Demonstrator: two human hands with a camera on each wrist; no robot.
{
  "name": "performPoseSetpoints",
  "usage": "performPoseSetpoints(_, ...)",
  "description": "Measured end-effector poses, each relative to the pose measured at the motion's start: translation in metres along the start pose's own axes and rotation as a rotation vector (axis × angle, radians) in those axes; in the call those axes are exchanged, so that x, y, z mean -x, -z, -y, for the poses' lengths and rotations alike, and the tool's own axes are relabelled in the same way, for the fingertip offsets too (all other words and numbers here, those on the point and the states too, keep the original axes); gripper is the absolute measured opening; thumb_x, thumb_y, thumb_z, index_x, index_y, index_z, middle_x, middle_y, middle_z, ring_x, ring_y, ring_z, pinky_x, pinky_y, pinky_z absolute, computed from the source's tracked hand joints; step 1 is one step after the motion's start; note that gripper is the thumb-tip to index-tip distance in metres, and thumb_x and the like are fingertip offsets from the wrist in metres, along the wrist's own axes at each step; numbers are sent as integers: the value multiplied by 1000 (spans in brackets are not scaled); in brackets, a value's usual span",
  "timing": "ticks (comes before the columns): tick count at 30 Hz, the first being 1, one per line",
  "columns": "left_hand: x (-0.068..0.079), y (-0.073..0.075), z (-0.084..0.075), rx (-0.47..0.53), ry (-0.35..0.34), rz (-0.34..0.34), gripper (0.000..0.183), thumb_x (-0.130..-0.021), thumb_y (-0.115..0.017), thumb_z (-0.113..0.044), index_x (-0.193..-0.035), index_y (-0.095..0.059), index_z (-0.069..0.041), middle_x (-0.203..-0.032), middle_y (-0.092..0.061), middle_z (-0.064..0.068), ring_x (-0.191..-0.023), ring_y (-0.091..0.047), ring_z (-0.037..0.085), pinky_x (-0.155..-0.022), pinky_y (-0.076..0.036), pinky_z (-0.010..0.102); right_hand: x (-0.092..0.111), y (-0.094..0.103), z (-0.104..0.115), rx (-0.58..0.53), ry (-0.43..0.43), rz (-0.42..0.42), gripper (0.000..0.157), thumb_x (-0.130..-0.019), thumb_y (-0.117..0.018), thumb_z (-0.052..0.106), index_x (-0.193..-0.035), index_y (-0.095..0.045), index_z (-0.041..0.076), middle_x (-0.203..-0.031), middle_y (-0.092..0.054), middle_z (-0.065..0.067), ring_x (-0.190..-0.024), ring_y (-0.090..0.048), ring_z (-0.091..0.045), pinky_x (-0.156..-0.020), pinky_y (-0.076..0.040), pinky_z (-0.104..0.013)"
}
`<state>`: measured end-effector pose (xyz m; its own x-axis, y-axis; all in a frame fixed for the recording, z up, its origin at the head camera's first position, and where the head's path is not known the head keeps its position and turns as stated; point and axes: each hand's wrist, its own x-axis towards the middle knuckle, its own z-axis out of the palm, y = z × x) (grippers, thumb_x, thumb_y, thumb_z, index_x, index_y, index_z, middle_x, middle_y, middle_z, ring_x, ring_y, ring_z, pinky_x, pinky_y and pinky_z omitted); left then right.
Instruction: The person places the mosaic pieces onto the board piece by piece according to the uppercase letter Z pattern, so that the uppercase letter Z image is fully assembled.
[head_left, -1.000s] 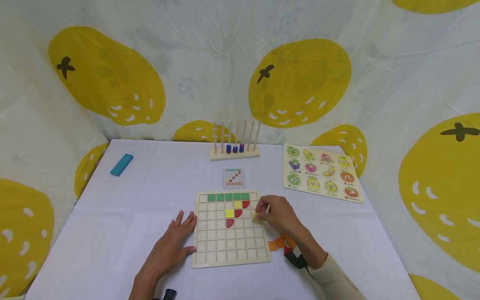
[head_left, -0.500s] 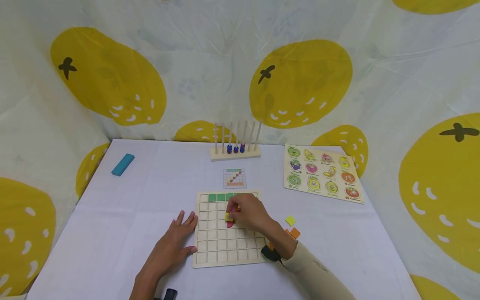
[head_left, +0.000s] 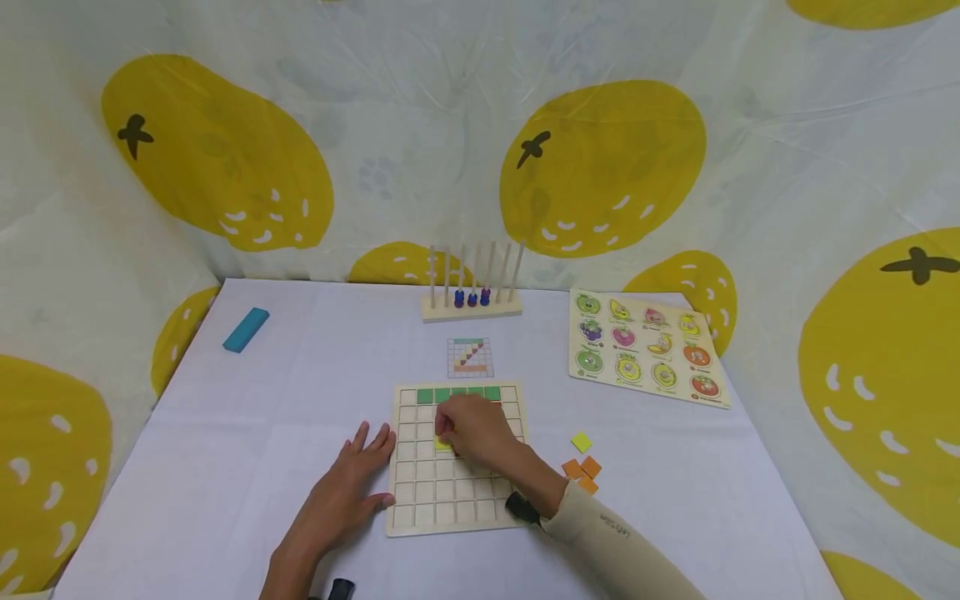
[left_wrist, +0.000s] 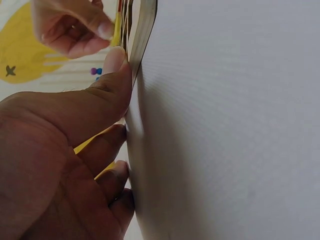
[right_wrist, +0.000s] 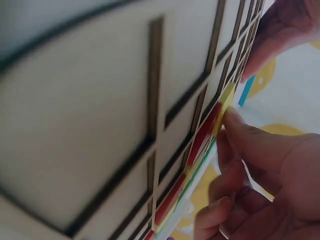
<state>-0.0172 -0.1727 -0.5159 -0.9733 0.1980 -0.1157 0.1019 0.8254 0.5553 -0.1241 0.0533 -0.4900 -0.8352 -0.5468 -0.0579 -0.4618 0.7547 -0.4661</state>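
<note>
A pale wooden grid board [head_left: 423, 492] lies on the table, with a row of green square tiles [head_left: 426, 396] along its far side. My right hand [head_left: 480, 429] is over the middle of the board, and its thumb and fingers pinch a yellow square tile [head_left: 442, 444] at a cell there. In the right wrist view the yellow tile [right_wrist: 226, 107] stands tilted against the grid beside a red quarter-circle tile [right_wrist: 205, 135]. The other placed pieces are mostly hidden under the hand. My left hand [head_left: 347, 475] rests with spread fingers against the board's left edge, thumb touching it.
Right of the board lie a loose yellow tile [head_left: 581, 442] and several orange tiles [head_left: 590, 467]. Beyond it are a printed pattern card [head_left: 470, 358], a peg stand with beads [head_left: 471, 312] and a fruit puzzle board [head_left: 637, 337]. A teal block [head_left: 246, 330] lies far left.
My right hand has carried the yellow tile left from the board's right edge to its middle cells. The loose yellow tile on the table has come into view. My left hand stays put.
</note>
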Motion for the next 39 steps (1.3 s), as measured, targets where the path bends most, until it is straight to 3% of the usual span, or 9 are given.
performPoseSetpoints(4, 1, 2, -1, 4, -7, -6, 98, -78, -93, -20, -162, -43, -9, -171, -37, 5, -166, -18, 37, -133, -23, 56, 3, 0, 1, -8, 31, 29, 25, -87, -88, 13, -77, -68, 25, -75, -59, 15, -73, -54, -3, -66, -46, -19)
performPoseSetpoints(11, 1, 0, 1, 19, -18, -5, 96, -79, -92, -20, -161, -44, -8, -171, -37, 6, -166, -18, 37, -134, -22, 56, 8, 5, -1, -29, 0, 76, 22, -86, -89, 13, -80, -71, 25, -80, -64, 14, -78, -58, -4, -71, -49, -20)
performPoseSetpoints(16, 2, 0, -1, 3, -10, -9, 97, -79, -93, -21, -162, -43, -9, -171, -37, 4, -166, -18, 36, -133, -23, 56, 19, 17, -8, -102, -24, 53, 18, -86, -89, 16, -85, -72, 23, -82, -67, 13, -79, -60, -6, -69, -49, -23)
performPoseSetpoints(20, 3, 0, -1, -13, -4, -11, 98, -79, -93, -22, -162, -42, -10, -171, -36, 3, -166, -17, 36, -134, -22, 55, 30, 28, -22, -151, -42, 18, 15, -88, -87, 15, -88, -74, 21, -80, -66, 12, -73, -57, -9, -65, -47, -24)
performPoseSetpoints(25, 3, -1, -1, -28, -4, -20, 99, -78, -93, -22, -162, -43, -11, -171, -36, 5, -166, -18, 37, -133, -24, 56, 50, 47, -45, -202, -124, -20, 12, -90, -86, 16, -92, -75, 22, -83, -67, 13, -74, -56, -12, -67, -48, -24)
performPoseSetpoints(33, 2, -1, -3, -31, 2, -23, 100, -77, -94, -21, -162, -42, -10, -171, -36, 6, -166, -18, 38, -133, -25, 57, 87, 72, -84, -217, -279, -57, 16, -89, -86, 15, -92, -74, 25, -86, -67, 10, -77, -56, -15, -63, -51, -23)
performPoseSetpoints(39, 2, -1, -3, -26, 4, -18, 100, -78, -94, -21, -163, -41, -11, -171, -36, 5, -166, -17, 37, -133, -24, 57, 116, 84, -108, -224, -337, -80, 14, -90, -85, 12, -97, -75, 19, -87, -68, 5, -77, -56, -18, -59, -50, -23)
